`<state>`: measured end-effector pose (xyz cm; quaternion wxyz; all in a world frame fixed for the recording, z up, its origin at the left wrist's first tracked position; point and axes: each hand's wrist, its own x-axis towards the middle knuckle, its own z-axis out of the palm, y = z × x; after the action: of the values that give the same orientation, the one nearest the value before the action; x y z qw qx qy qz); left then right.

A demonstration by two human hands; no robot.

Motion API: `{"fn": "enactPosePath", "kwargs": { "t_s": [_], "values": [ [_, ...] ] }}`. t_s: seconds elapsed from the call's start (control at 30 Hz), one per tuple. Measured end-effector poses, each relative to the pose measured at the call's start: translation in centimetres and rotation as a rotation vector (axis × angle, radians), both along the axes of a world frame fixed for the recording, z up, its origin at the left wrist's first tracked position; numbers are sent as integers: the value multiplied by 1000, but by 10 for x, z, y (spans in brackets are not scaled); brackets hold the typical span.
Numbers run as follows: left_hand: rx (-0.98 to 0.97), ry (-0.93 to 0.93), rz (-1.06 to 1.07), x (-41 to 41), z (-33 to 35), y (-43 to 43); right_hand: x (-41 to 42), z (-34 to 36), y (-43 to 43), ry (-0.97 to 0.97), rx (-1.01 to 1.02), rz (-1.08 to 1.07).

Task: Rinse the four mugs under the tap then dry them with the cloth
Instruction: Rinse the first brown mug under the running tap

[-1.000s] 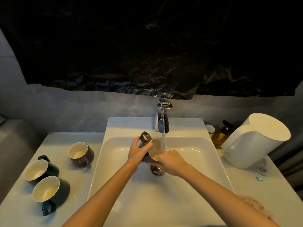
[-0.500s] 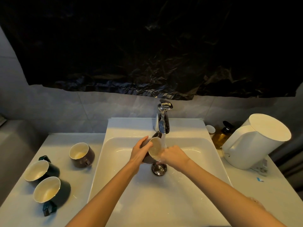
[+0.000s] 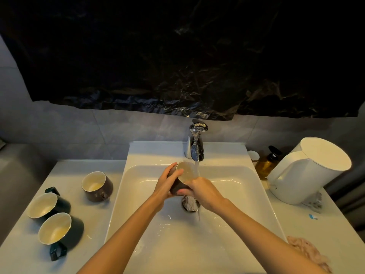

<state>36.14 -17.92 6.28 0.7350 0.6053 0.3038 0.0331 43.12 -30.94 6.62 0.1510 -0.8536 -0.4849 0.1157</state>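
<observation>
We clasp brown mug with left hand and right hand; tap water runs into it. Counter, 8 o'clock: three tipped mugs, cream insides showing.

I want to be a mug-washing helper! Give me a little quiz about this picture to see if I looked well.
1. Pick one: how many waiting mugs are on the counter left of the sink? A two, B three, C four.
2. True or false: water from the tap falls on the held mug, which the left hand and right hand both hold.
3. Fill the gap: the pink cloth lies on the sink's ___ side.
Key: 1 B; 2 true; 3 right.
</observation>
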Motion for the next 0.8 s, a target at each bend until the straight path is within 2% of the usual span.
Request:
{"fn": "enactPosePath", "kwargs": {
  "t_s": [0.07,0.13,0.2,0.27,0.43,0.53,0.67,0.73,0.8],
  "values": [
    [-76,-5,-32,-2,-2,1,0,-1,-6,218,141,-75],
    [-127,6,-70,-5,-1,1,-4,1,-8,602,327,-238],
    [-55,22,-132,-9,-4,0,-8,6,-9,881,494,-439],
    [8,39,-154,-12,-10,-5,-11,9,-11,1033,603,-590],
    [-57,89,-88,-26,-14,-21,-15,7,-12,1465,878,-876],
    [3,68,-133,-29,-12,-29,-11,6,-13,1700,1000,-942],
    [27,-59,-35,-22,-4,-36,-9,10,-18,1870,1004,-900],
    [-67,-99,23,-18,2,-39,-8,15,-21,1824,961,-865],
    [-167,-126,52,-15,5,-39,-8,19,-24,1633,846,-838]
  ]
}}
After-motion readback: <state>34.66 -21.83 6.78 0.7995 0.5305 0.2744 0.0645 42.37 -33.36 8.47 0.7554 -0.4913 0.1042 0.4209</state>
